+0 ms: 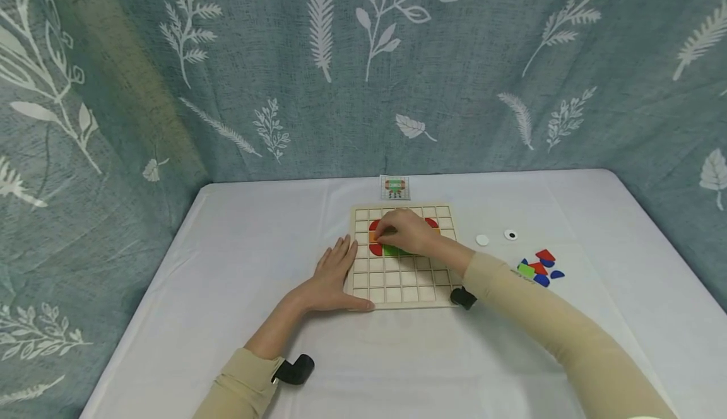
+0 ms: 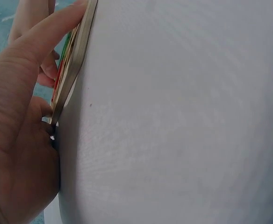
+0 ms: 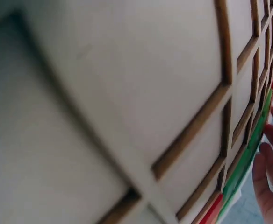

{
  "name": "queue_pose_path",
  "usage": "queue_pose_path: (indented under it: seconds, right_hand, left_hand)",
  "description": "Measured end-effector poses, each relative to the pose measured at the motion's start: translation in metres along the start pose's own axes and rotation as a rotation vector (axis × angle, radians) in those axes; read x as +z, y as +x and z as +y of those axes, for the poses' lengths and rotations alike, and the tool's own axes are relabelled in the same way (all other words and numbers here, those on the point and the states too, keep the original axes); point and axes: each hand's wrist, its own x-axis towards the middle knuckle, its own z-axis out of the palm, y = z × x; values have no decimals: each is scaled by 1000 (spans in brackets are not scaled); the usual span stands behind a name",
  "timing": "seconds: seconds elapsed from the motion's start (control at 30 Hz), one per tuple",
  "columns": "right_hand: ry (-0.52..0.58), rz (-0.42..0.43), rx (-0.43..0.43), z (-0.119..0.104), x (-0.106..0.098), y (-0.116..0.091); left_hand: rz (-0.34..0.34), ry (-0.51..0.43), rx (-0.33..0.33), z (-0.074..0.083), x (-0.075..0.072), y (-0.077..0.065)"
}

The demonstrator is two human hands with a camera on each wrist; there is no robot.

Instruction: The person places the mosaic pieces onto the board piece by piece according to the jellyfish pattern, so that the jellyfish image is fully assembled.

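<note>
A wooden grid board [image 1: 393,278] lies on the table with red, orange and green [image 1: 392,250] pieces set in its upper cells. My left hand [image 1: 329,280] rests at its lower left corner, fingers straight along the left side and thumb on the front edge. Across the board reaches my right hand [image 1: 406,230], its bent fingertips pinching at an orange piece [image 1: 372,236] on the pattern's left side. Those fingers [image 3: 269,163] also show beside the green strip [image 3: 248,149] in the right wrist view. The right hand covers the pattern's middle.
A small pattern card [image 1: 394,187] lies behind the board. To the right are a white disc [image 1: 482,240], an eye disc [image 1: 510,235] and a loose pile of red, blue and green pieces [image 1: 538,269]. A patterned curtain [image 1: 341,122] hangs behind the white-covered table [image 1: 272,230].
</note>
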Motion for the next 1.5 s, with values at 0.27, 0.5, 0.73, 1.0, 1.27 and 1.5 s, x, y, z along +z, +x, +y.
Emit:
queue_pose_path:
  seconds: [0.27,0.5,0.73,1.0,1.27,1.5]
  right_hand:
    - [57,37,-8,11,-20,-27]
    - [58,127,252,40,-53,-89]
    - [-25,107,372,63,-72,-137]
    - [-51,113,326,70,-69,-146]
    - [-125,177,304,76,-70,-143]
    - [-10,160,502,78,-77,-147]
  left_hand:
    - [8,-6,-9,1,1,1]
    - [17,-5,-13,0,0,0]
    - [14,0,-25,-1,-2,-3]
    - [21,-6,-25,-1,-1,-3]
    - [21,-3,-21,0,0,0]
    - [21,-10,-6,3,2,2]
